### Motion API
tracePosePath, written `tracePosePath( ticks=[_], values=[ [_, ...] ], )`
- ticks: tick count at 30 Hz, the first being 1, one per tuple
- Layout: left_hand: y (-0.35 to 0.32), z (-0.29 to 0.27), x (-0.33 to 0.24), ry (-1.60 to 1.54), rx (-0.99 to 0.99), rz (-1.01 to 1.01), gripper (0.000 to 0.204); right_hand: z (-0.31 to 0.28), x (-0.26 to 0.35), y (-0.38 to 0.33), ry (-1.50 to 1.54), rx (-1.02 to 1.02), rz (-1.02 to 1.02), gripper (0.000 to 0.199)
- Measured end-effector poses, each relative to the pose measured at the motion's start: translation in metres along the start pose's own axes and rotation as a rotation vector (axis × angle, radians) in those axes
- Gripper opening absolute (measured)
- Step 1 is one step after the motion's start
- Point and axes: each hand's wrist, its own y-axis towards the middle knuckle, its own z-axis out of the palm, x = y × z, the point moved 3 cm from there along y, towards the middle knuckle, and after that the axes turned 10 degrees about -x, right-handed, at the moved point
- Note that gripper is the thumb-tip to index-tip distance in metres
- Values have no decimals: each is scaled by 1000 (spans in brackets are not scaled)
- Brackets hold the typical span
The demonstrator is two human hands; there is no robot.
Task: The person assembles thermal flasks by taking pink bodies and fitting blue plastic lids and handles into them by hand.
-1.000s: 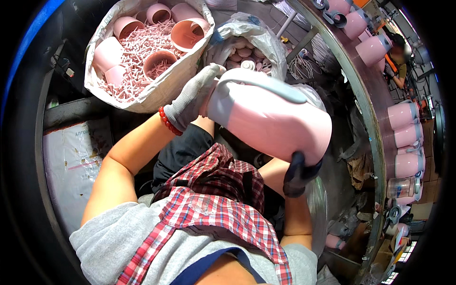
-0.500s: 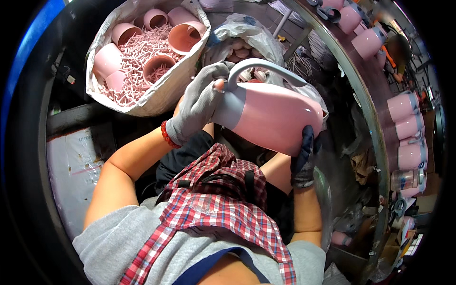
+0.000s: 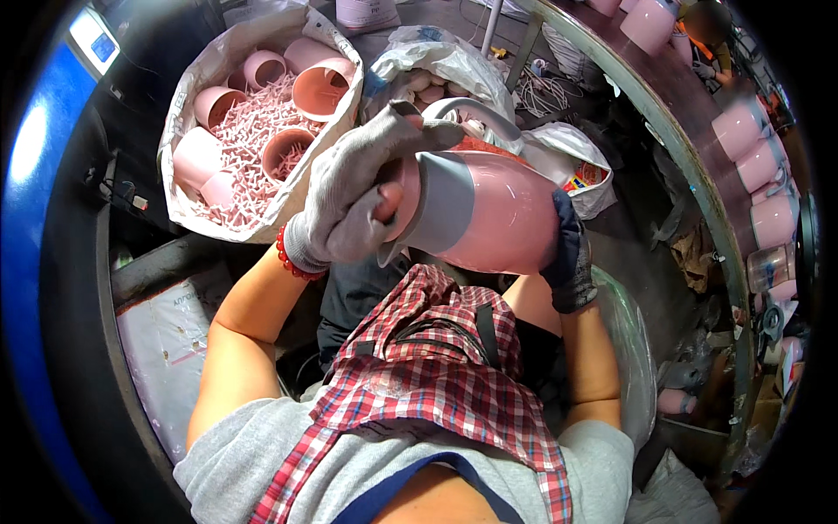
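Observation:
A glossy pink jug [image 3: 515, 214] with a grey collar and a curved grey handle [image 3: 476, 112] lies on its side in the air above my lap. My left hand [image 3: 349, 192], in a pale grey glove with bare fingertips, is closed around its collar end. A round pink part [image 3: 404, 199] shows at that end, between thumb and fingers; whether it is a lid or the jug's own rim I cannot tell. My right hand [image 3: 572, 266], in a dark glove with a grey cuff, grips the base end, its fingers partly hidden behind the jug.
A white sack [image 3: 262, 229] of pink scraps and cup-shaped pieces stands at the far left. Beside it is a clear plastic bag [image 3: 436, 52] with round pink parts. Several pink jugs [image 3: 777, 218] line the curving bench [image 3: 690, 166] at right. Another person [image 3: 711, 44] is in the far right.
The jug has turned, so its collar end faces me more and the pink round part shows. My left hand has shifted over that end. The whole view has also shifted.

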Motion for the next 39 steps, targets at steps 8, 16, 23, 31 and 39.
tracePosePath(
  ticks=[8,16,23,31,39],
  values=[
    [-16,5,33,-363,-252,-186,52,3,22,-44,-1370,-321,-1188,44],
    [-51,7,69,-552,-397,-786,39,14,30,-76,-613,-354,-969,38],
    [-27,12,32,-231,-469,-339,38,24,41,-39,-697,-365,-835,37],
    [-22,10,24,-123,-370,-226,46,3,26,-12,-594,-90,-656,44],
    [-28,-3,23,22,-74,-162,81,25,74,-13,-766,-153,-620,38]
  ],
)
